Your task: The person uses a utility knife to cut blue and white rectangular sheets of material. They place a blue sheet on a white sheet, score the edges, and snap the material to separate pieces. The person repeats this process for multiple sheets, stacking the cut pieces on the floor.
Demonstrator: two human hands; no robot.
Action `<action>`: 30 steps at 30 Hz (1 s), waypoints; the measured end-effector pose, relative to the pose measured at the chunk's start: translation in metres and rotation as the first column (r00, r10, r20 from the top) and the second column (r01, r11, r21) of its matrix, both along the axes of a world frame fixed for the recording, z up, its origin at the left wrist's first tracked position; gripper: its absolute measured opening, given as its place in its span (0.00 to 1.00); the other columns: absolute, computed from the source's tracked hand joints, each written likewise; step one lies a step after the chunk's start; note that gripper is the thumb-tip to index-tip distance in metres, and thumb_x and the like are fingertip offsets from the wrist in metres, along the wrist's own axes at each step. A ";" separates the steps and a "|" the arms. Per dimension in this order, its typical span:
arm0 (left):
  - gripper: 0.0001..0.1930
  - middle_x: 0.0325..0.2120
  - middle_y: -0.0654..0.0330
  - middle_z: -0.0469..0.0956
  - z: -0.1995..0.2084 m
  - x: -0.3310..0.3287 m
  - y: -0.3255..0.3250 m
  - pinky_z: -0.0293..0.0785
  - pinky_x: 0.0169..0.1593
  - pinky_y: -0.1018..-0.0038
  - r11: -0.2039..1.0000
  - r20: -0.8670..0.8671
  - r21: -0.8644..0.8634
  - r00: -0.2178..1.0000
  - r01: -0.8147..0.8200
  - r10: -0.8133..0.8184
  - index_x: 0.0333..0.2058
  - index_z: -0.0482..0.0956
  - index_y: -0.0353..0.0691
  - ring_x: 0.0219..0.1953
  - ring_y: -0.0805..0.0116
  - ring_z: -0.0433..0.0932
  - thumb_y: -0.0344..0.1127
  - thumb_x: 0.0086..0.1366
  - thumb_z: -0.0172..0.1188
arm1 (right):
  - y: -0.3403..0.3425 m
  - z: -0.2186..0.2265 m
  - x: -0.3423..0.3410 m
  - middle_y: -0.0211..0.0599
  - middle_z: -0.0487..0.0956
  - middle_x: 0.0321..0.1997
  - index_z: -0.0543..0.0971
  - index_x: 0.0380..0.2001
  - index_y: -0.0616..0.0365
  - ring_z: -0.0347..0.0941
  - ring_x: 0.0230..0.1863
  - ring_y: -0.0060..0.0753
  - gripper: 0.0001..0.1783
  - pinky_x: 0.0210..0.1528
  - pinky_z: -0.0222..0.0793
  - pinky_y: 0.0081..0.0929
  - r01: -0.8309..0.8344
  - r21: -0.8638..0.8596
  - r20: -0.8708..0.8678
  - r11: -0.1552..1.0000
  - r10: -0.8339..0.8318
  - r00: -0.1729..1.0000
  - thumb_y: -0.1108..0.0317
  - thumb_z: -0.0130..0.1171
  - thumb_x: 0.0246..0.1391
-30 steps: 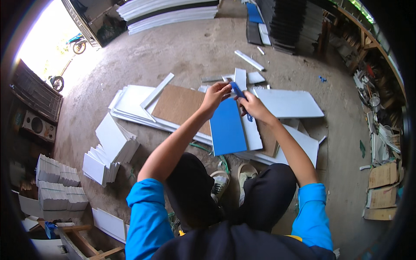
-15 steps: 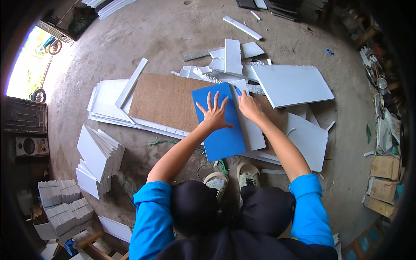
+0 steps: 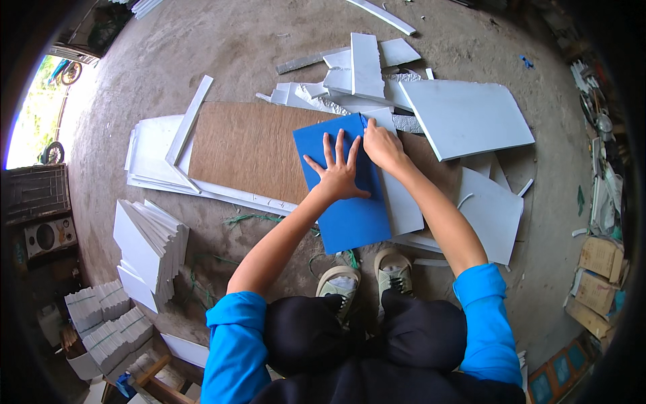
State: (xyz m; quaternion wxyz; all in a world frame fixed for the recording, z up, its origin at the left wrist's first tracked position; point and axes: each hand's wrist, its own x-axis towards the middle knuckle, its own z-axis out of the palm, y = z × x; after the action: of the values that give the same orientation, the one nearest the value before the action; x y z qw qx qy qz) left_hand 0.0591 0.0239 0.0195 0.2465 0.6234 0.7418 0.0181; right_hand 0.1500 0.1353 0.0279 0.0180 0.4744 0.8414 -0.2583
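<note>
A blue rectangular panel (image 3: 350, 215) lies on the concrete floor in front of my feet, overlapping a brown board (image 3: 242, 151) and a white sheet (image 3: 404, 202). My left hand (image 3: 336, 172) presses flat on the panel's upper half, fingers spread. At the panel's upper right edge, my right hand (image 3: 382, 145) is curled around a small blue tool whose tip pokes out at the panel's top corner. Most of the tool is hidden inside the fist.
Several white panels and offcuts (image 3: 464, 114) lie beyond and to the right. A long white strip (image 3: 188, 121) rests across white sheets at the left. A leaning stack of white tiles (image 3: 148, 242) and wrapped bundles (image 3: 101, 323) stand at the left. Cardboard boxes (image 3: 599, 259) sit at the right.
The blue panel, held up by both hands a second ago, now lies flat on the boards. My left hand has spread on it and my right hand has settled at its top right edge.
</note>
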 end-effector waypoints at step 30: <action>0.74 0.62 0.53 0.21 -0.010 -0.001 0.003 0.24 0.43 0.24 0.999 -0.022 -0.047 1.000 0.012 -0.013 0.62 0.28 0.50 0.61 0.42 0.16 0.67 0.20 0.68 | -0.036 0.045 0.066 0.63 0.74 0.31 0.67 0.37 0.70 0.72 0.36 0.61 0.15 0.38 0.69 0.49 0.042 -0.145 -0.035 0.989 -0.048 0.998 0.69 0.39 0.51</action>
State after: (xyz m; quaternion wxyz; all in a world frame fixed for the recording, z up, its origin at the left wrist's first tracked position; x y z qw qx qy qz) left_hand 0.0576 0.0268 0.0093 0.2528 0.6224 0.7407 -0.0079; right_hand 0.2157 0.0991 0.0732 0.0305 0.4857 0.8098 -0.3277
